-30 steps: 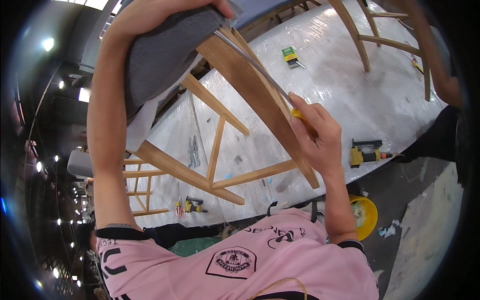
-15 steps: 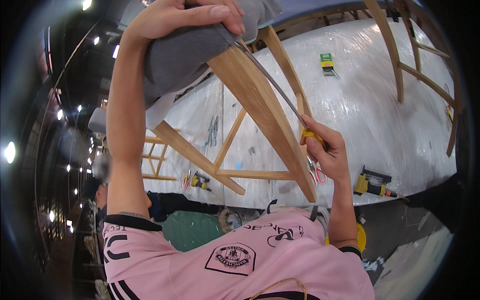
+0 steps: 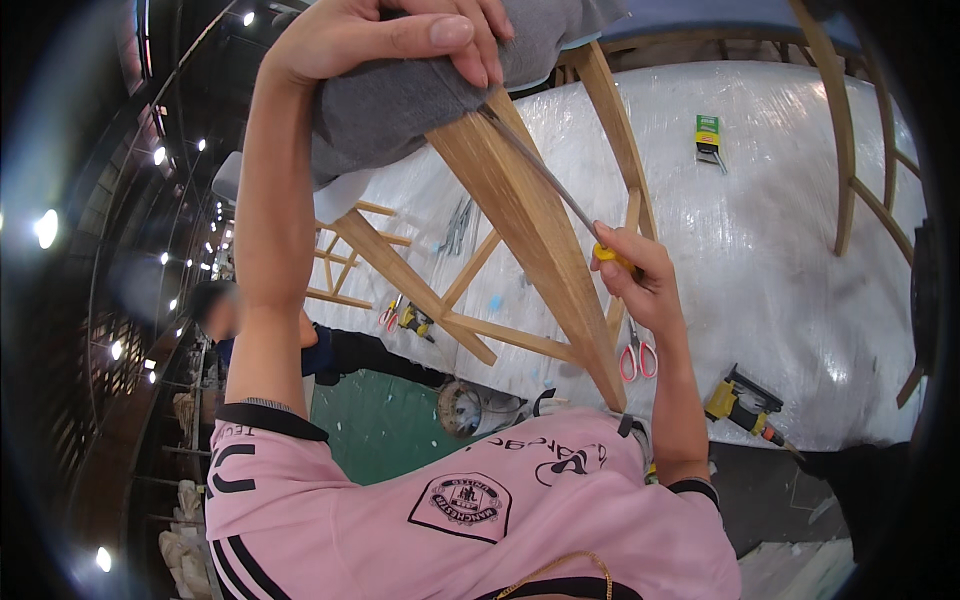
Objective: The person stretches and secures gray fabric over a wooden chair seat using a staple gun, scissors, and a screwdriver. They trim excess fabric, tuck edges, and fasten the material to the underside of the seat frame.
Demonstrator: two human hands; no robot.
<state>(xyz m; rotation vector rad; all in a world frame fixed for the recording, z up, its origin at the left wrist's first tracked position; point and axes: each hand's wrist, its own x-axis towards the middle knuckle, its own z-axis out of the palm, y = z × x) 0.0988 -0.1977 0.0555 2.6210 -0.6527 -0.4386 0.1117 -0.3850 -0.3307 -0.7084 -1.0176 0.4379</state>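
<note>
A wooden chair with a grey upholstered part (image 3: 385, 115) is tipped over in front of me, its broad wooden leg (image 3: 530, 220) slanting down toward my body. My left hand (image 3: 395, 40) lies over the grey fabric with its fingers bent down, gripping the part where it meets the leg. In my right hand (image 3: 650, 285) is a screwdriver (image 3: 611, 256) with a yellow handle, held closed between thumb and fingers. Its long metal shaft runs up along the leg, and the tip meets the edge between fabric and wood beneath my left fingers; the very tip is hidden.
A plastic-wrapped table (image 3: 770, 270) carries red-handled scissors (image 3: 637, 360), a yellow-black staple gun (image 3: 742, 402), another staple gun (image 3: 415, 320), staple strips (image 3: 458, 225) and a green-yellow box (image 3: 708, 137). More wooden legs (image 3: 842, 150) stand right. Another person (image 3: 375, 355) is at left.
The view has shifted, so the tabletop things appear farther right. The scissors show more fully beside the leg. Both hands keep their hold, and the screwdriver stays against the fabric edge.
</note>
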